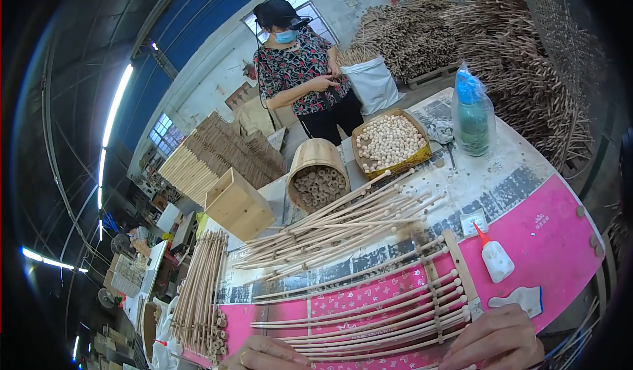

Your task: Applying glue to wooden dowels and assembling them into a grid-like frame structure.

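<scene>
At the lower edge, my left hand [267, 353] has its fingers curled together near the left ends of several ball-tipped wooden rods [369, 320]. What its fingertips hold, if anything, is hidden. My right hand [494, 341] is closed by the rods' ball ends, with a piece of wooden rod [427, 367] running under its fingers at the picture's edge. The rods lie side by side on pink sheeting, across a slotted wooden strip [435, 294]. Beyond their ball ends stands a pale wooden bar [463, 268].
Behind lie loose rods [330, 228], a wooden bucket of rings [318, 157], a basket of wooden balls [427, 154] and a wooden box [239, 205]. To the right are a glue bottle [496, 259], a glove [524, 299] and a bagged bottle [473, 116]. A masked person [306, 73] stands across the table.
</scene>
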{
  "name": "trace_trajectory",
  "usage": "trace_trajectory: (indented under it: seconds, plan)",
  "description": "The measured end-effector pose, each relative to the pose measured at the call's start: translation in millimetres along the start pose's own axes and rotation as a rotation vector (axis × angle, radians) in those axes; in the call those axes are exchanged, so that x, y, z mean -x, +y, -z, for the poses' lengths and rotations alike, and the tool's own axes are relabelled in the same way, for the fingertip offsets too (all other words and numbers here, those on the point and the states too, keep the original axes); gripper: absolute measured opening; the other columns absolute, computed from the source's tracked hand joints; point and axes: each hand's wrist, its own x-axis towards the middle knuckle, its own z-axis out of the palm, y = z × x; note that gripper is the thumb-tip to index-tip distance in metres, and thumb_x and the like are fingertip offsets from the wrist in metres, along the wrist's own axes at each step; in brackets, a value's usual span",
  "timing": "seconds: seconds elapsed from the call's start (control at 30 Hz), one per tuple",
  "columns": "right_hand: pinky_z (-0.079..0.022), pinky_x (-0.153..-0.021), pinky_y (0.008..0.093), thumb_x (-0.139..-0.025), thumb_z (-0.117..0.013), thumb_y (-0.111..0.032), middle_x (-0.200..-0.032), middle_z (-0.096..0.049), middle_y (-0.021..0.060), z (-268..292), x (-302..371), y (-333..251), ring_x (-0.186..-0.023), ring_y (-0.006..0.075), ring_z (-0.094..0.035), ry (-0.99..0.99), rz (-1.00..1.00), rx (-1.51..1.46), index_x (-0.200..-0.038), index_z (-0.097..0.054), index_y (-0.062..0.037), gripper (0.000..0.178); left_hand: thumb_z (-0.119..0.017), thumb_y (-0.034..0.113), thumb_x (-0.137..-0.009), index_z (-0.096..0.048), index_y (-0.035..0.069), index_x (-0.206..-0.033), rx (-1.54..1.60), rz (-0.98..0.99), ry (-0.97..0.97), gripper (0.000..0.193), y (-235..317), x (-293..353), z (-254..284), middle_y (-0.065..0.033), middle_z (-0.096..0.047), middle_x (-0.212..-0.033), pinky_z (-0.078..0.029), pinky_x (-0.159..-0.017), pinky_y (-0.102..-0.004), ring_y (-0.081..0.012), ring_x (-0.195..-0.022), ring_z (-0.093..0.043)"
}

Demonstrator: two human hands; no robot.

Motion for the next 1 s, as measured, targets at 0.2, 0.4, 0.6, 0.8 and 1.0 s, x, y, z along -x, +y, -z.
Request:
trace_trajectory:
  seconds: [0.2, 0.4, 0.6, 0.8, 1.0]
  plan:
    - [-0.054, -0.059, 0.0346, -0.081, -0.079, -0.022, -0.093, -0.074, 0.0127, 2.0, 0.5, -0.4, -0.076, 0.0264, -0.071, 0.005, -0.017, 0.001, -0.096, -0.073, -0.0078, 0.021, -0.054, 0.034, -0.102, -0.059, 0.008, -0.097, 0.031, -0.051, 0.097, 0.027, -5.0, 8.6, -14.7, -0.0086, -0.067, -0.089, -0.058, -0.069, -0.0399, -0.0259, -0.08, -0.068]
    - [-0.053, -0.06, 0.033, -0.079, -0.079, -0.018, -0.092, -0.074, 0.0104, 2.1, 4.4, -1.9, -0.075, 0.0242, -0.07, 0.004, -0.024, 0.005, -0.097, -0.075, -0.0092, 0.02, -0.054, 0.033, -0.101, -0.058, 0.008, -0.094, -0.011, -0.132, 0.126, 0.026, -9.4, 7.6, -15.0, -0.0084, -0.063, -0.084, -0.055, -0.063, -0.0379, -0.0244, -0.074, -0.064]
    - [-0.054, -0.062, 0.0329, -0.077, -0.081, -0.013, -0.093, -0.074, 0.0086, 6.0, 6.4, -5.6, -0.076, 0.0229, -0.07, -0.033, -0.046, -0.002, -0.095, -0.078, -0.0121, 0.018, -0.057, 0.028, -0.1, -0.057, 0.008, -0.09, -0.283, -0.052, 0.29, 0.022, -4.0, 31.6, -26.3, -0.0056, -0.061, -0.08, -0.054, -0.061, -0.0355, -0.021, -0.073, -0.063]
    - [-0.056, -0.064, 0.036, -0.079, -0.081, -0.017, -0.087, -0.073, 0.0109, 8.0, 8.0, -9.6, -0.077, 0.026, -0.071, -0.046, -0.083, -0.013, -0.094, -0.077, -0.0009, 0.022, -0.058, 0.023, -0.099, -0.051, 0.013, -0.078, -0.034, -0.116, 0.206, 0.024, -5.7, -1.3, -20.6, -0.0015, -0.05, -0.067, -0.051, -0.07, -0.0283, -0.0169, -0.058, -0.051]
    - [-0.058, -0.065, 0.0378, -0.082, -0.078, -0.025, -0.087, -0.074, 0.0129, 14.6, 6.2, -12.3, -0.076, 0.0279, -0.072, -0.083, -0.042, -0.062, -0.093, -0.075, 0.0043, 0.031, -0.056, 0.023, -0.101, -0.054, 0.012, -0.075, 0.066, -0.012, 0.195, 0.028, 16.4, -3.3, -28.2, -0.0033, -0.053, -0.067, -0.05, -0.074, -0.0294, -0.0174, -0.058, -0.049]
